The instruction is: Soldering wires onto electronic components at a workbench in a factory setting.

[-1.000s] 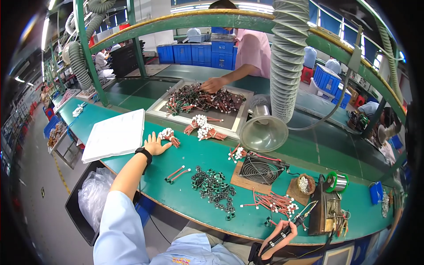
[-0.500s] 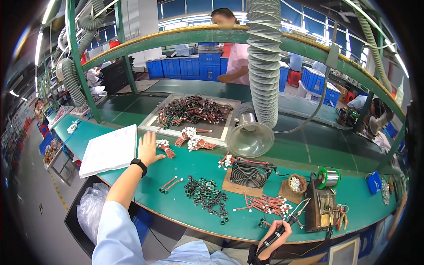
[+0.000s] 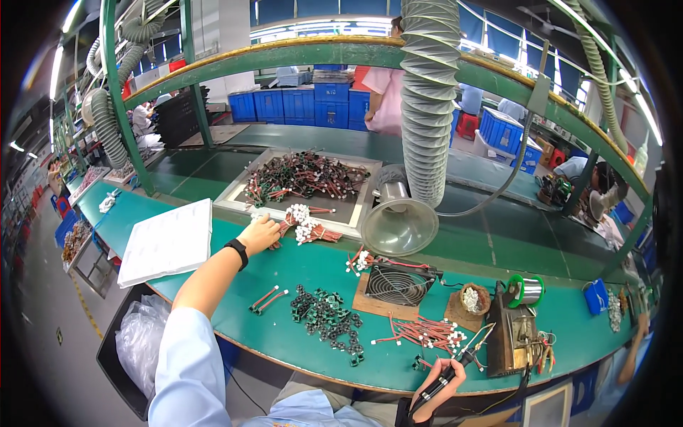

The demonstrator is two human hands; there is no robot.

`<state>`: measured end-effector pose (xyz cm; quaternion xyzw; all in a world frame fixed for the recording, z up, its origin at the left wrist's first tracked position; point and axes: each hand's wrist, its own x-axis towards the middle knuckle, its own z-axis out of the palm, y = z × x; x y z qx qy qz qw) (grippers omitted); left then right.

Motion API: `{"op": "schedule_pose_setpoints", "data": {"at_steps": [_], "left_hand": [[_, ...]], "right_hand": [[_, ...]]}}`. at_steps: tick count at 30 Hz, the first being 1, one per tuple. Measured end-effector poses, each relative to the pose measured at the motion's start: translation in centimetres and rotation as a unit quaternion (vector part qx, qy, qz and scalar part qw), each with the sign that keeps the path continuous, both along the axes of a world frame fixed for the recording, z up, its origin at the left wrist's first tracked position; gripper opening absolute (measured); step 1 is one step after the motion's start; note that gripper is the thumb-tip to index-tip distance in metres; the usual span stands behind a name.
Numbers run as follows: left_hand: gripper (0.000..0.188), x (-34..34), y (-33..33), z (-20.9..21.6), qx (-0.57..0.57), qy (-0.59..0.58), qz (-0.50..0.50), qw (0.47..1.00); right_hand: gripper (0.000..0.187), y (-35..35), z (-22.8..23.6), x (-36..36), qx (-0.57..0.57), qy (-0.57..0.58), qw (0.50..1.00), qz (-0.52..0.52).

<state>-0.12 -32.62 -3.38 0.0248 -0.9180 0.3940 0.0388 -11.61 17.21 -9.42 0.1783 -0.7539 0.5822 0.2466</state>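
My left hand [image 3: 260,235] reaches to the frame's near edge, its fingers bent over a small bundle of red wires with white connectors [image 3: 260,217], mostly hidden beneath it. Just right of it lie more bundles of red wires with white connectors [image 3: 307,233]. My right hand [image 3: 441,388] is wrapped round a soldering iron [image 3: 432,388], whose tip points up beside the soldering station [image 3: 514,334]. Loose red wires [image 3: 425,334] lie just beyond that hand. Small black-and-green parts [image 3: 326,320] are heaped in the middle, with two red-wired pieces [image 3: 267,300] to their left.
A framed tray [image 3: 231,202] holds a pile of wired parts. A white board [image 3: 167,242] lies at left. A fume hood [image 3: 400,226], small fan [image 3: 400,283], solder spool [image 3: 525,290] and round dish [image 3: 472,302] stand along the bench. A person [image 3: 384,99] stands beyond the green rail.
My left hand has moved from flat and spread beside the small wire bundle to bent over it. My right hand keeps the soldering iron in nearly the same place. The person beyond has shifted.
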Motion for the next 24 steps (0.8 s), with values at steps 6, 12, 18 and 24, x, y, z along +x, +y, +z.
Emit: {"op": "schedule_pose_setpoints", "data": {"at_steps": [6,12,18,24], "left_hand": [[0.008,-2.9,-0.6,2.6,-0.051,-0.006,-0.176,0.983],[0.011,-4.7,-1.5,1.6,-0.087,-0.011,-0.163,0.983],[0.014,-3.8,-1.6,0.4,-0.086,0.007,-0.099,0.991],[0.015,-1.1,-1.5,2.0,-0.058,0.026,0.000,0.998]], "right_hand": [[0.027,-0.1,0.4,0.3,-0.013,-0.020,1.000,-0.005],[0.029,-0.3,0.5,0.1,-0.012,-0.003,1.000,-0.018],[0.028,-0.3,-0.3,-0.1,0.004,0.005,1.000,-0.017],[0.027,0.0,0.1,0.1,0.016,0.003,1.000,-0.004]]}}
